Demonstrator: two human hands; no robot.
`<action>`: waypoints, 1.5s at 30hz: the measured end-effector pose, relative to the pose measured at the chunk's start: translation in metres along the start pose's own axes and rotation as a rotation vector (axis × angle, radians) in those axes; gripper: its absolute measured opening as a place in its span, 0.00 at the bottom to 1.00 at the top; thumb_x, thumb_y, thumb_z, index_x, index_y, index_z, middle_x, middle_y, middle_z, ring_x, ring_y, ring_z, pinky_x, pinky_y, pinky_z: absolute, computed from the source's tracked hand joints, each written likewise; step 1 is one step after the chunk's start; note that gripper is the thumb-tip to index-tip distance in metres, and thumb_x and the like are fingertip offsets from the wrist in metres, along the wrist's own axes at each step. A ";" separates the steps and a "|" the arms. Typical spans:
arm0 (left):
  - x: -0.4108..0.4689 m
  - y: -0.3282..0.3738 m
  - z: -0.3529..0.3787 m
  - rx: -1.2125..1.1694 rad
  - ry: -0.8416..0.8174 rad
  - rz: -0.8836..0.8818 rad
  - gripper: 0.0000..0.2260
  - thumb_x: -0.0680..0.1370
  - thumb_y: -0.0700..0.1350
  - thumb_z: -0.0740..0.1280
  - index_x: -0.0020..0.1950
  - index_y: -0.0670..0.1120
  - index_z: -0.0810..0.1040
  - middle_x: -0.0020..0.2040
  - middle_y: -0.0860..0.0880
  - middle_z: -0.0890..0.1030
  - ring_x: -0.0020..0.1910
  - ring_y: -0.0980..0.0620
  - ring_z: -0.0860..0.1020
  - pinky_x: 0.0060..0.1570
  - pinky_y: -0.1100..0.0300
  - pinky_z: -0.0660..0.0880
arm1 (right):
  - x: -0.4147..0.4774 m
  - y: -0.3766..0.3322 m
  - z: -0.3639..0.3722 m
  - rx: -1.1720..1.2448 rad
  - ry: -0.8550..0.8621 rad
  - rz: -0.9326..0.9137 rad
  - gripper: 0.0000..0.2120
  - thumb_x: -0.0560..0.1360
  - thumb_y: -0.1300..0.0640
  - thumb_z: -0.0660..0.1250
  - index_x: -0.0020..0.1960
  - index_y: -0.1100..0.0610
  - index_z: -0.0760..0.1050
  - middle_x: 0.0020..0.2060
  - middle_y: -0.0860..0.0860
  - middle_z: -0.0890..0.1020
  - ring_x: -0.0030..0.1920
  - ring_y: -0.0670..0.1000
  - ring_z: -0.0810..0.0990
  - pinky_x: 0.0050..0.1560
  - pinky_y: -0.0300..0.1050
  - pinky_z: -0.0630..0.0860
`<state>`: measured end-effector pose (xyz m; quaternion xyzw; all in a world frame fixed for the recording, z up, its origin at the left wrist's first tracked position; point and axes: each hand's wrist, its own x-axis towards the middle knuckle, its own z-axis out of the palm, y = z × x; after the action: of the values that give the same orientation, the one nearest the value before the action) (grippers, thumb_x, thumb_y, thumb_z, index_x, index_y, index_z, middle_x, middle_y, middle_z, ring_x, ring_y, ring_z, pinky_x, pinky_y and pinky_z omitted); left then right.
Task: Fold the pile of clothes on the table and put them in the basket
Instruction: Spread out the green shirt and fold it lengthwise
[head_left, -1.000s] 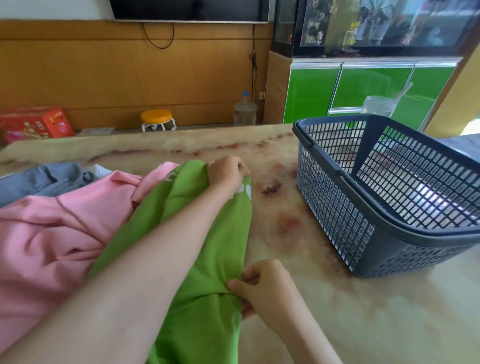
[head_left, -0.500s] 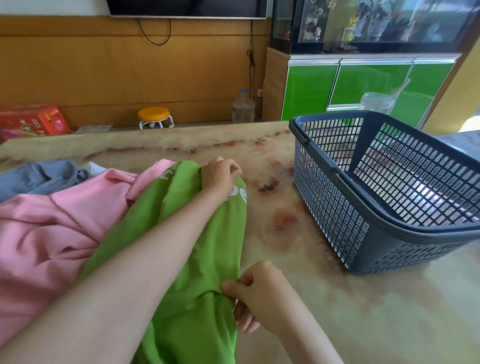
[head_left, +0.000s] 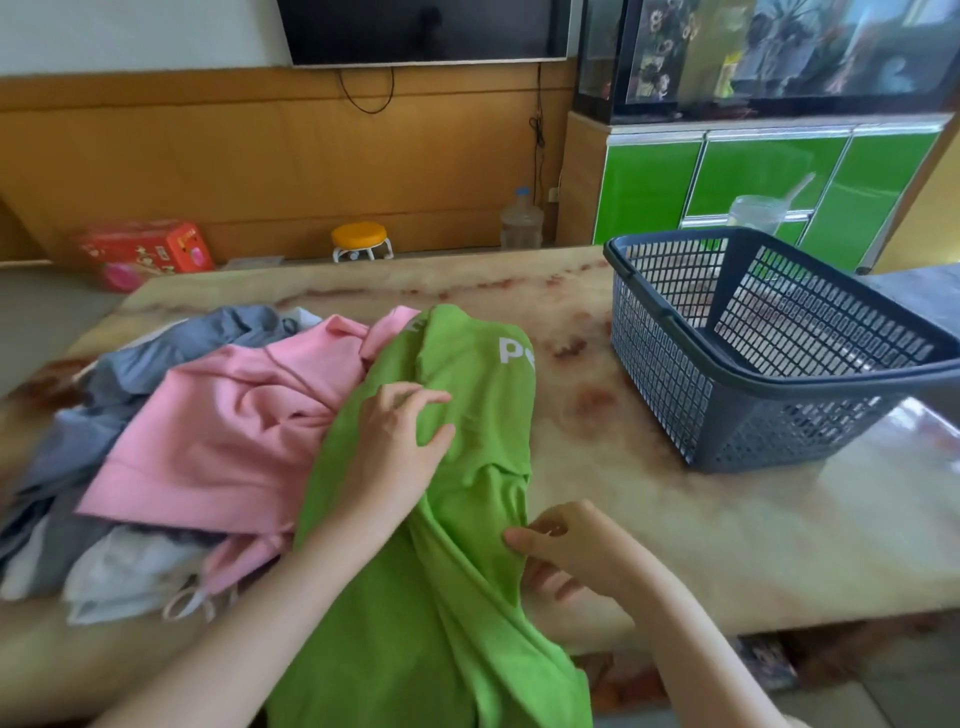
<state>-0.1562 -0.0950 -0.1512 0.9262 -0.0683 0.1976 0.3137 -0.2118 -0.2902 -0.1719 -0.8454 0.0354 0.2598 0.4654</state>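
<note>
Bare forearms (head_left: 280, 603), hands (head_left: 395, 447) seemingly bare

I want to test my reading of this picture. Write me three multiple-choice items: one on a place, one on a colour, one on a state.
1. Where does the basket stand?
A. On the table, right of the green garment
B. On a chair
C. On a shelf

2. What colour is the garment just left of the green one?
A. Yellow
B. Pink
C. Black

3. What does the right hand do?
A. Lies flat on bare table
B. Holds the basket's rim
C. Pinches the green garment's edge

Answers:
1 A: the basket stands on the table top, to the right of the green garment and apart from it.
2 B: the pink garment lies against its left side.
3 C: the thumb is on top of the cloth's right edge and the fingers are under it.
</note>
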 end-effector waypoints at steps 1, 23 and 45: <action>-0.021 0.002 -0.005 -0.027 0.015 -0.012 0.14 0.71 0.41 0.73 0.55 0.46 0.80 0.52 0.45 0.73 0.56 0.47 0.72 0.56 0.69 0.58 | -0.010 0.007 0.009 0.017 0.014 -0.018 0.16 0.73 0.48 0.71 0.48 0.61 0.80 0.39 0.57 0.84 0.36 0.51 0.81 0.40 0.46 0.81; -0.192 0.019 -0.042 -0.827 -0.193 -0.540 0.09 0.79 0.50 0.61 0.53 0.48 0.78 0.52 0.57 0.80 0.54 0.59 0.76 0.55 0.64 0.67 | -0.139 0.011 0.143 -0.336 0.408 -0.424 0.11 0.76 0.47 0.63 0.56 0.49 0.72 0.41 0.49 0.80 0.44 0.52 0.78 0.42 0.43 0.67; -0.261 -0.082 -0.029 -0.730 -0.281 -0.610 0.05 0.77 0.36 0.66 0.49 0.42 0.80 0.46 0.44 0.84 0.51 0.47 0.81 0.55 0.51 0.75 | -0.082 0.108 0.197 0.389 0.443 -0.139 0.15 0.71 0.67 0.70 0.50 0.50 0.73 0.51 0.53 0.79 0.51 0.50 0.78 0.50 0.40 0.76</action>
<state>-0.3836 -0.0113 -0.2823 0.7514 0.0996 -0.0670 0.6488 -0.3947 -0.2075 -0.3008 -0.7767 0.1273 0.0248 0.6163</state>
